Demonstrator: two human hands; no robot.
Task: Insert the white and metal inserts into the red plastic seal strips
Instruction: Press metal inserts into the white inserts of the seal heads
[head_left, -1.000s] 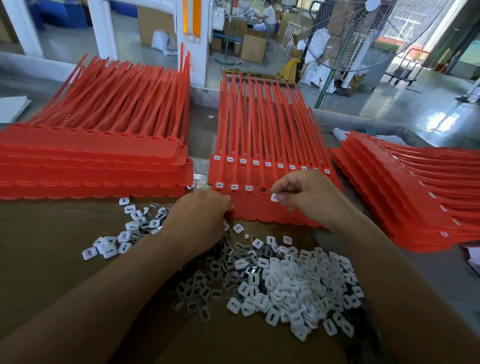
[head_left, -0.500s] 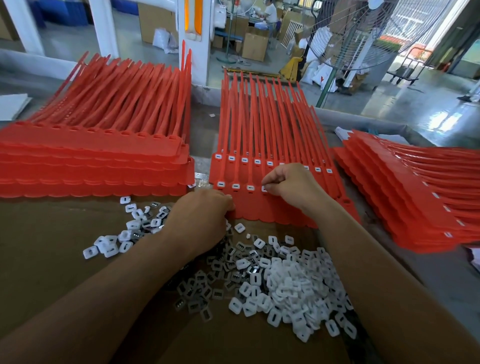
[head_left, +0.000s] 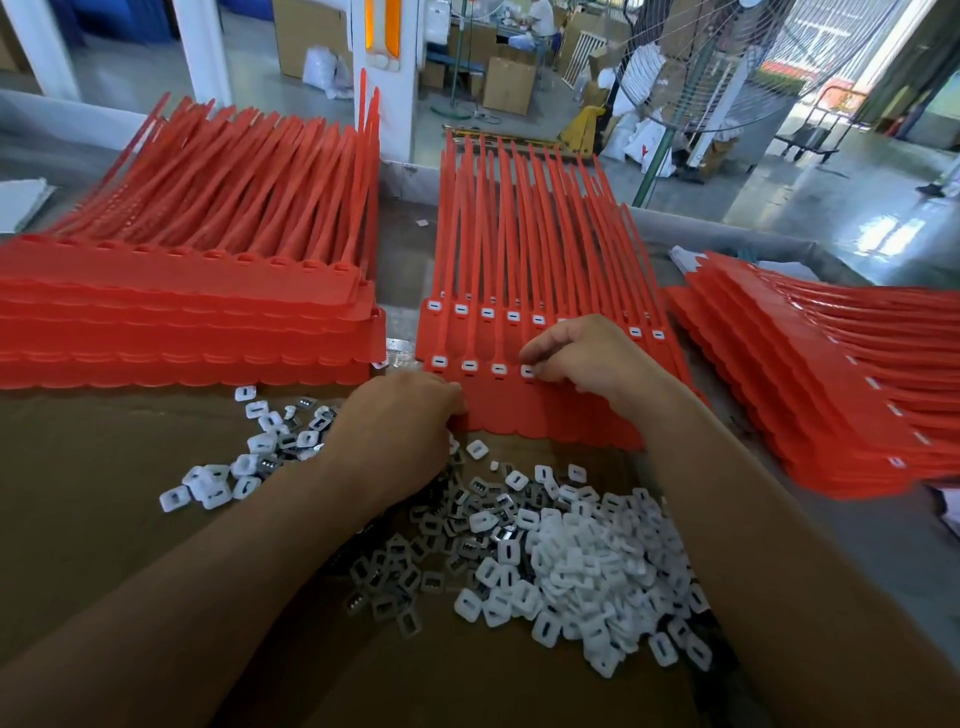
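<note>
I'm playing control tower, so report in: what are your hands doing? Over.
Right grip pinching white insert at front-row socket of middle red seal strips. Left grip curled at their near edge, contents hidden. Loose inserts piled nearer, not blocking.

I view red seal strips in a left stack (head_left: 182, 312) at 10 o'clock, a middle stack (head_left: 545, 249) at 12 with tails pointing away, and a right stack (head_left: 831, 395) at 3. Three seated inserts (head_left: 469, 366) and a fourth insert (head_left: 527, 371) occupy the middle stack's near row. Loose inserts (head_left: 587, 561), white and metal, lie heaped at 6.
</note>
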